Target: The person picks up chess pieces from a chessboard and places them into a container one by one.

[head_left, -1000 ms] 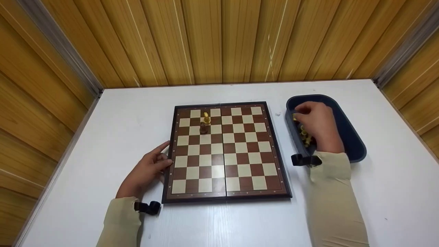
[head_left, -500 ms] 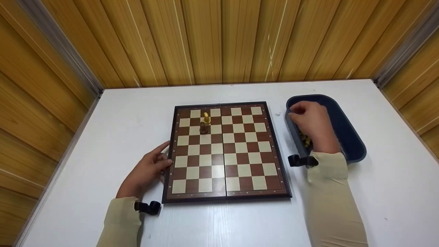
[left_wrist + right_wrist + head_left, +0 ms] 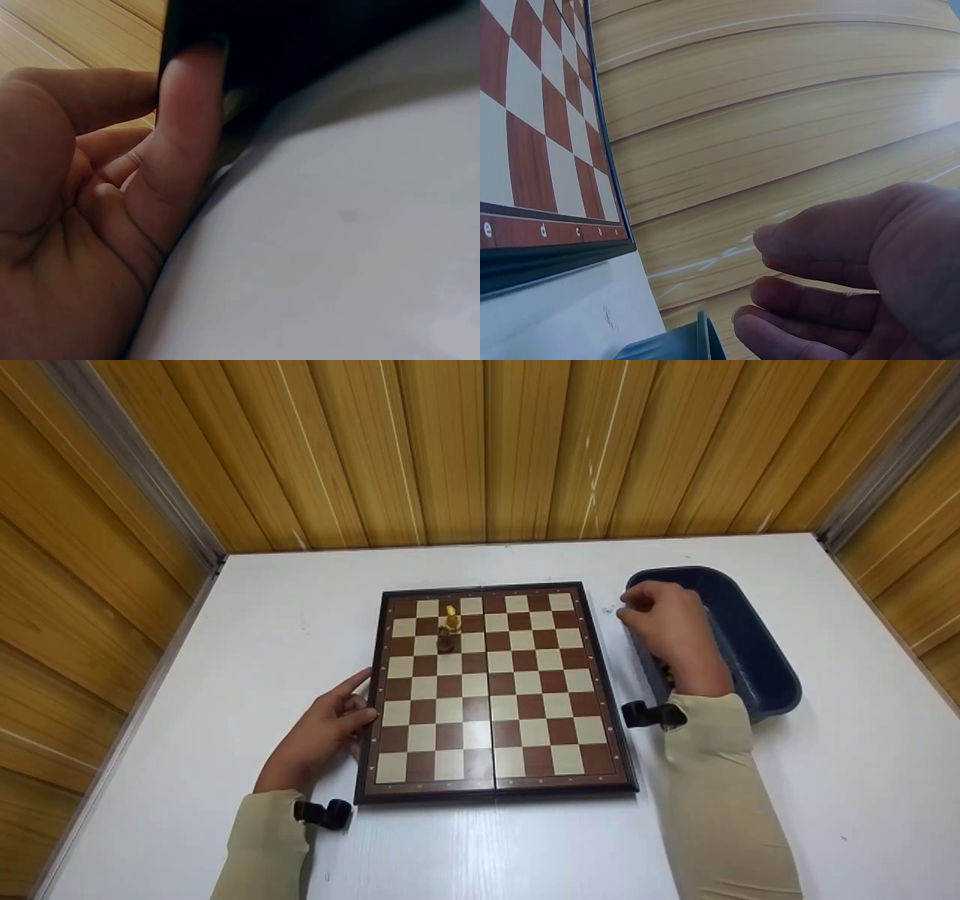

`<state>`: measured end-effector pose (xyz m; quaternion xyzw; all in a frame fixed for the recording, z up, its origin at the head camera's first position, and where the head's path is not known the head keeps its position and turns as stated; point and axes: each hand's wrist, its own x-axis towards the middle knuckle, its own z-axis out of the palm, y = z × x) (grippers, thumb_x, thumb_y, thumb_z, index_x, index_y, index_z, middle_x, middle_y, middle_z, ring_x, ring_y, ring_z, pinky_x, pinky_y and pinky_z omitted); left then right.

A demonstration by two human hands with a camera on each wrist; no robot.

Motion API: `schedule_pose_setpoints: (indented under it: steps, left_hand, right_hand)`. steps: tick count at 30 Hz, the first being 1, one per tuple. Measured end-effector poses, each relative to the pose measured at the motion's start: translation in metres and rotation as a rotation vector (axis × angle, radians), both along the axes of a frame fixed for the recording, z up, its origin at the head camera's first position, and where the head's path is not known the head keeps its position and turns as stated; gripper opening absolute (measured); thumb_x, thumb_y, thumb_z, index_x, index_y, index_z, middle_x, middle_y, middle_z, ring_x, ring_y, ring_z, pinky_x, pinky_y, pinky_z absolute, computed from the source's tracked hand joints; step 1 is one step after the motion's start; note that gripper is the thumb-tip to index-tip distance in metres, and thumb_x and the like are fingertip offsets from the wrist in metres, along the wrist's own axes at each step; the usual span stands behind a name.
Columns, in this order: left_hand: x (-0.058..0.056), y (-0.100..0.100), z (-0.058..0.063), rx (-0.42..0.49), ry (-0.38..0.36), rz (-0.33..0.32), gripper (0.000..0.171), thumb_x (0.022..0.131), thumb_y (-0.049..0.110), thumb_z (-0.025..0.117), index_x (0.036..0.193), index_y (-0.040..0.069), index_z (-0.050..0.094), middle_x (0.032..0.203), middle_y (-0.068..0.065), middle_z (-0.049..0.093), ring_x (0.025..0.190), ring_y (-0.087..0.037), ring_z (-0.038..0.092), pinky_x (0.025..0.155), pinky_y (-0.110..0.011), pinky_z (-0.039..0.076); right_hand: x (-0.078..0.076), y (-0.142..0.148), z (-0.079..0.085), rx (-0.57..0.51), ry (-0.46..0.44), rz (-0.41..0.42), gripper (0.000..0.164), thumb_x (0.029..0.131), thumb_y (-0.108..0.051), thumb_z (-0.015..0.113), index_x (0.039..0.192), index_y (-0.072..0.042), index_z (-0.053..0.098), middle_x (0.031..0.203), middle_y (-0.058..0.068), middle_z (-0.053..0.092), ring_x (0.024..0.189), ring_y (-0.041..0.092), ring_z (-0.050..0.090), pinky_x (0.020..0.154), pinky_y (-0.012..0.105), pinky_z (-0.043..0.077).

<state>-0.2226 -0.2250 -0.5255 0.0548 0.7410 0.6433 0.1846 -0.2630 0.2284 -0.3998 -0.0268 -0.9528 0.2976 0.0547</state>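
The chessboard (image 3: 525,682) lies unfolded, brown and cream squares inside a dark rim. On its far left part a gold chess piece (image 3: 452,619) stands just behind a brown chess piece (image 3: 445,640). My left hand (image 3: 319,731) touches the board's left edge with thumb and index finger; in the left wrist view a fingertip (image 3: 193,97) presses against the dark side. My right hand (image 3: 667,626) is over the left rim of the dark blue tray (image 3: 787,690). In the right wrist view its thumb (image 3: 810,229) is apart from the fingers, nothing visible between them.
Gold pieces (image 3: 667,671) in the tray are mostly hidden beneath the right hand. White table (image 3: 480,847) surrounds the board and tray. Wood-look panels (image 3: 450,450) rise at the back and on both sides. A black wrist camera (image 3: 637,715) hangs near the board's right edge.
My right hand has moved left, from inside the tray to its left rim. A gold piece seen by its fingertips earlier is no longer visible. The left hand and board stay put.
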Motion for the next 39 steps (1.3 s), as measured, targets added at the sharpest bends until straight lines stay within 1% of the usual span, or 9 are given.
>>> schedule_pose_setpoints:
  steps: [5, 8, 14, 19, 22, 28, 30, 35, 39]
  left_hand:
    - [0.0, 0.0, -0.001, -0.01, 0.011, -0.002, 0.066, 0.095, 0.012, 0.061, 0.153, 0.025, 0.03, 0.089, -0.005, 0.058, 0.07, -0.014, 0.058, 0.055, -0.029, 0.055]
    - [0.0, 0.0, -0.001, 0.003, 0.011, -0.011, 0.067, 0.095, 0.013, 0.061, 0.153, 0.024, 0.029, 0.089, -0.006, 0.058, 0.069, -0.014, 0.058, 0.055, -0.03, 0.056]
    - [0.0, -0.002, -0.002, 0.032, 0.023, -0.035, 0.068, 0.095, 0.014, 0.061, 0.154, 0.022, 0.027, 0.089, -0.006, 0.059, 0.068, -0.014, 0.061, 0.055, -0.032, 0.057]
    - [-0.001, -0.003, -0.003, 0.053, 0.021, -0.047, 0.068, 0.096, 0.012, 0.06, 0.154, 0.022, 0.026, 0.09, -0.007, 0.059, 0.066, -0.015, 0.063, 0.054, -0.035, 0.058]
    - [-0.002, -0.002, -0.002, 0.042, 0.027, -0.057, 0.069, 0.096, 0.01, 0.059, 0.155, 0.02, 0.025, 0.091, -0.007, 0.059, 0.064, -0.015, 0.063, 0.053, -0.036, 0.059]
    - [-0.002, -0.002, -0.001, 0.028, 0.021, -0.052, 0.068, 0.096, 0.01, 0.058, 0.154, 0.022, 0.025, 0.093, -0.008, 0.058, 0.064, -0.016, 0.062, 0.053, -0.037, 0.059]
    - [-0.002, -0.002, -0.001, 0.011, 0.034, -0.056, 0.068, 0.097, 0.011, 0.058, 0.155, 0.021, 0.024, 0.094, -0.008, 0.058, 0.064, -0.016, 0.062, 0.054, -0.037, 0.059]
    - [-0.002, -0.002, -0.001, -0.017, 0.046, -0.046, 0.067, 0.097, 0.012, 0.058, 0.155, 0.02, 0.024, 0.093, -0.008, 0.059, 0.063, -0.015, 0.061, 0.054, -0.036, 0.058]
    - [-0.002, -0.001, -0.002, -0.014, 0.044, -0.034, 0.067, 0.097, 0.01, 0.057, 0.154, 0.022, 0.026, 0.092, -0.008, 0.059, 0.062, -0.015, 0.06, 0.053, -0.035, 0.058]
  right_hand:
    - [0.001, -0.006, -0.001, -0.001, 0.013, 0.037, 0.03, 0.092, -0.019, 0.063, 0.116, -0.002, 0.067, 0.113, 0.02, 0.066, 0.099, 0.032, 0.06, 0.083, 0.048, 0.052]
    - [0.001, -0.008, -0.003, 0.008, 0.017, 0.051, 0.03, 0.092, -0.02, 0.062, 0.117, -0.003, 0.066, 0.113, 0.02, 0.066, 0.1, 0.033, 0.06, 0.083, 0.049, 0.052]
    - [-0.001, -0.013, -0.005, 0.024, 0.021, 0.055, 0.03, 0.092, -0.021, 0.06, 0.116, -0.004, 0.067, 0.112, 0.019, 0.066, 0.099, 0.032, 0.059, 0.084, 0.049, 0.051]
    - [-0.001, -0.016, -0.004, 0.024, 0.033, 0.065, 0.029, 0.092, -0.02, 0.061, 0.115, -0.003, 0.067, 0.11, 0.019, 0.066, 0.098, 0.032, 0.059, 0.084, 0.049, 0.05]
    - [0.0, -0.018, -0.004, 0.03, 0.041, 0.085, 0.029, 0.092, -0.02, 0.06, 0.114, -0.003, 0.067, 0.109, 0.019, 0.066, 0.097, 0.032, 0.059, 0.084, 0.049, 0.05]
    - [-0.001, -0.026, -0.006, 0.044, 0.032, 0.112, 0.029, 0.093, -0.021, 0.059, 0.115, -0.003, 0.066, 0.11, 0.019, 0.065, 0.099, 0.032, 0.058, 0.087, 0.05, 0.048]
    - [-0.001, -0.028, -0.006, 0.044, 0.026, 0.113, 0.029, 0.093, -0.022, 0.06, 0.115, -0.003, 0.066, 0.112, 0.019, 0.065, 0.101, 0.033, 0.058, 0.089, 0.051, 0.048]
    - [0.0, -0.036, -0.009, 0.048, 0.014, 0.115, 0.03, 0.094, -0.024, 0.06, 0.115, -0.004, 0.066, 0.114, 0.018, 0.065, 0.103, 0.032, 0.058, 0.089, 0.051, 0.049]
    - [-0.001, -0.042, -0.01, 0.063, 0.021, 0.136, 0.028, 0.094, -0.023, 0.059, 0.114, -0.005, 0.067, 0.111, 0.016, 0.066, 0.099, 0.031, 0.058, 0.087, 0.05, 0.049]
